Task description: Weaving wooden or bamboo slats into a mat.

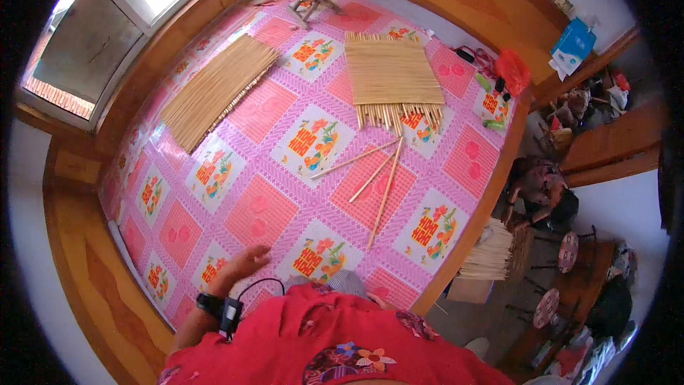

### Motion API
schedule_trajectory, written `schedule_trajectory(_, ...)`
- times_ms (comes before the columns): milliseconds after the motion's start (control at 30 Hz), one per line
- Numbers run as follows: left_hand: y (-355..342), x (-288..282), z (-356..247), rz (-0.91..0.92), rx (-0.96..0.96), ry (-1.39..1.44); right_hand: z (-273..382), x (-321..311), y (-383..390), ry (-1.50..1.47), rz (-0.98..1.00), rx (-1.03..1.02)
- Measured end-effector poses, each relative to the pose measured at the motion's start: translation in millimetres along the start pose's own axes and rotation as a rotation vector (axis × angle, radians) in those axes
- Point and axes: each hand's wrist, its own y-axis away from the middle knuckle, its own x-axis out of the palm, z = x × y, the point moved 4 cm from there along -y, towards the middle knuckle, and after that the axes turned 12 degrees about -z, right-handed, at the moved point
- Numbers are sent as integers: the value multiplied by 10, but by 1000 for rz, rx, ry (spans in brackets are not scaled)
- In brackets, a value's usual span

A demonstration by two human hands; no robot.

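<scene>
Stick stack [395,75]: landmark of the head view; pale sticks lie side by side on the patterned cover [260,210], their near ends uneven.
Loose sticks [387,189]: three, fanned on my side of the stack, their far tips nearly meeting just beside its uneven end.
Second stack [221,93]: left of the stick stack, well apart from it, set slantwise.
Left hand [249,262]: nearer me than the stick stack and to its left; fingers loosely extended, slightly apart, with nothing visible in them.
Right hand [381,301]: a sliver beside my red garment [306,328]; I cannot tell how its fingers stand or what they hold.
Risk: a brushing sleeve could, I judge, roll the loose sticks; a snag on the protruding ends could skew the stack.
Edge: the wooden border [450,265] runs right of the stick stack; a stick rolling past it could drop.
Room: bare cover separates the two stacks, and more stretches from the loose sticks toward my left hand.
</scene>
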Motion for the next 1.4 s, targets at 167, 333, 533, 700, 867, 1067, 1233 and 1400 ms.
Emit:
schedule_trajectory(167,-29,-1172,-1098,-179,203,443,157,-111,79,31,65,-21)
schedule_trajectory(333,174,-2106,-1500,-353,247,267,417,-356,103,125,91,-153)
schedule_trajectory(533,-628,-1588,-1689,-111,352,468,1047,-690,-496,-177,77,346)
schedule_trajectory(700,-1399,-372,-1528,324,340,547,2032,-780,-1038,-212,113,211)
schedule_trajectory(867,-1583,202,-989,573,118,828,2945,-705,-1386,-162,186,80)
schedule_trajectory(1067,-1478,23,-1056,577,128,769,3339,-666,-1690,-75,186,210)
schedule_trajectory(1233,-1681,-294,-1086,592,413,564,3503,-441,-1672,-59,131,217)
schedule_trajectory(1400,-1780,-432,-1422,824,202,907,3629,-177,-1443,-63,96,245)
